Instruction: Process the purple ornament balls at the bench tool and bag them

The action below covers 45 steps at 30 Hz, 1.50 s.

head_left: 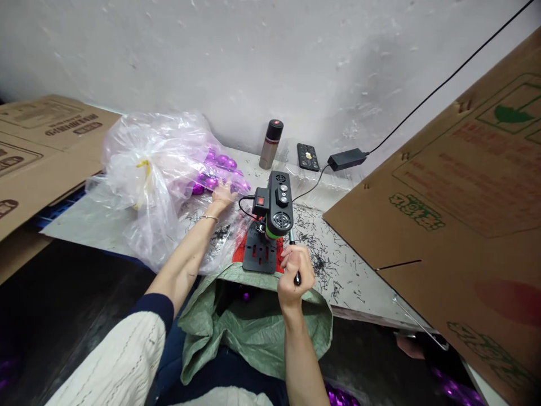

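My left hand [223,195] reaches to the mouth of a clear plastic bag [169,146], its fingers stretched out over shiny purple balls [222,163]. Whether the fingertips press on a ball is hard to see. My right hand [297,270] is wrapped round the black-handled lever [291,235] of a small black bench press [280,197], which has a red switch and round vents. Its slotted black base plate [258,260] rests on a red mat [239,250]. Below the plate, a green woven sack [253,338] hangs open at the table edge, with a purple glint inside.
Black clippings [321,265] litter the table [357,282]. At the wall stand a bottle [270,145], a dark phone-like slab [307,157] and a power adapter [347,159] with its cord. Cardboard boxes flank both sides, the right one [456,197] tilted close to the work area.
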{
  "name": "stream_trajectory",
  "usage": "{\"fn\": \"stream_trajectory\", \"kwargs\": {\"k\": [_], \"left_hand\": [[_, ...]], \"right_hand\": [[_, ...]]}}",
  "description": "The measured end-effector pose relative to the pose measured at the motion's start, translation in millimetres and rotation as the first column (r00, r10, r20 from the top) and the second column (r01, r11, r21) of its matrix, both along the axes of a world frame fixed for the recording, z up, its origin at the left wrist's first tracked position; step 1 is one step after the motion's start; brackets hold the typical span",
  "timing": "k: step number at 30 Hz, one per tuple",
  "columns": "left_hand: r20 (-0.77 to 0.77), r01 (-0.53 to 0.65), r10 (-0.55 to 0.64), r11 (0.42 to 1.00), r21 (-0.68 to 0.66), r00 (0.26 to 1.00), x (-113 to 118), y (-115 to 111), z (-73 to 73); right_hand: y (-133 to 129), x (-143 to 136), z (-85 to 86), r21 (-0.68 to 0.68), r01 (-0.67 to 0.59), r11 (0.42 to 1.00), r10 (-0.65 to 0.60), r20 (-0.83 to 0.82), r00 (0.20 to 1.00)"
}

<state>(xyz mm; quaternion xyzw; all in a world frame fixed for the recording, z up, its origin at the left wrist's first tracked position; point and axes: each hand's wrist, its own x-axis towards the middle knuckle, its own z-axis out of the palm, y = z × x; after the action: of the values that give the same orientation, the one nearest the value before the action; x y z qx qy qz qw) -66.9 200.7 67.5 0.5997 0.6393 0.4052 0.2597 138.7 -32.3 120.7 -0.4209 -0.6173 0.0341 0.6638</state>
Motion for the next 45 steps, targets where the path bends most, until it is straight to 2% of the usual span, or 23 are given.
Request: {"fn": "stream_trajectory", "kwargs": {"k": [3, 7, 10, 13, 14, 16, 18, 20, 23, 27, 29, 30, 34, 36, 40, 45], "left_hand": [[-0.002, -0.040, 0.040, 0.998, -0.046, 0.999, -0.1, -5.5, 2.2], [0.290, -0.063, 0.103, 0.988, -0.143, 0.951, -6.3, -27.0, 11.3], [0.454, 0.013, 0.104, 0.969, -0.248, 0.885, -16.2, -63.3, 18.7], [0.578, 0.119, 0.087, 0.943, -0.310, 0.811, -23.0, -115.1, 21.7], [0.632, 0.156, 0.091, 0.933, -0.324, 0.770, -22.6, -132.8, 20.9], [0.763, 0.252, 0.110, 0.906, -0.341, 0.637, -16.1, -164.5, 16.2], [0.842, 0.326, 0.118, 0.886, -0.328, 0.527, -3.0, -188.1, 8.3], [0.864, 0.349, 0.109, 0.884, -0.310, 0.492, 13.6, -202.8, -0.6], [0.866, 0.352, 0.106, 0.884, -0.307, 0.488, 34.8, -212.9, -10.4], [0.879, 0.334, 0.110, 0.897, -0.289, 0.464, 44.0, -217.1, -16.2], [0.862, 0.291, 0.080, 0.922, -0.255, 0.501, 42.9, -217.2, -20.0], [0.834, 0.262, 0.056, 0.936, -0.235, 0.549, 42.3, -216.5, -22.8], [0.557, 0.157, -0.071, 0.982, -0.108, 0.828, 44.2, -208.3, -38.4], [0.379, 0.148, -0.119, 0.988, -0.049, 0.918, 47.6, -202.5, -45.4], [0.118, 0.157, -0.161, 0.987, 0.045, 0.980, 55.3, -194.6, -51.8], [-0.007, 0.194, -0.195, 0.970, 0.147, 0.981, 63.2, -193.4, -53.5]], "right_hand": [[0.8, -0.5, 0.5, 0.013, 0.007, 1.000, -0.007, -0.003, 1.000], [1.2, 1.2, 2.7, 0.007, 0.001, 1.000, -0.001, 0.015, 1.000], [1.1, 1.6, 6.7, -0.010, -0.009, 1.000, 0.009, 0.019, 1.000], [2.1, 0.4, 14.4, -0.021, -0.014, 1.000, 0.013, -0.019, 1.000], [2.9, 0.1, 17.8, -0.026, -0.016, 1.000, 0.014, -0.039, 0.999], [4.7, -0.1, 25.7, -0.050, -0.022, 0.998, 0.019, -0.068, 0.998], [6.5, 0.5, 33.3, -0.079, -0.026, 0.997, 0.021, -0.063, 0.998], [7.7, 1.5, 39.0, -0.093, -0.025, 0.995, 0.022, -0.040, 0.999], [7.7, 2.9, 41.6, -0.094, -0.023, 0.995, 0.022, -0.013, 1.000], [6.3, 3.8, 37.1, -0.081, -0.032, 0.996, 0.031, -0.008, 0.999], [5.7, 4.1, 34.0, -0.072, -0.041, 0.997, 0.040, -0.017, 0.999], [5.5, 4.2, 32.7, -0.069, -0.044, 0.997, 0.043, -0.022, 0.999], [4.6, 4.9, 28.8, -0.075, -0.047, 0.996, 0.045, -0.028, 0.999], [3.9, 5.5, 27.9, -0.084, -0.046, 0.995, 0.044, -0.024, 0.999], [2.2, 6.7, 28.2, -0.085, -0.051, 0.995, 0.051, 0.004, 0.999], [1.2, 6.5, 28.6, -0.063, -0.042, 0.997, 0.044, 0.028, 0.999]]}}
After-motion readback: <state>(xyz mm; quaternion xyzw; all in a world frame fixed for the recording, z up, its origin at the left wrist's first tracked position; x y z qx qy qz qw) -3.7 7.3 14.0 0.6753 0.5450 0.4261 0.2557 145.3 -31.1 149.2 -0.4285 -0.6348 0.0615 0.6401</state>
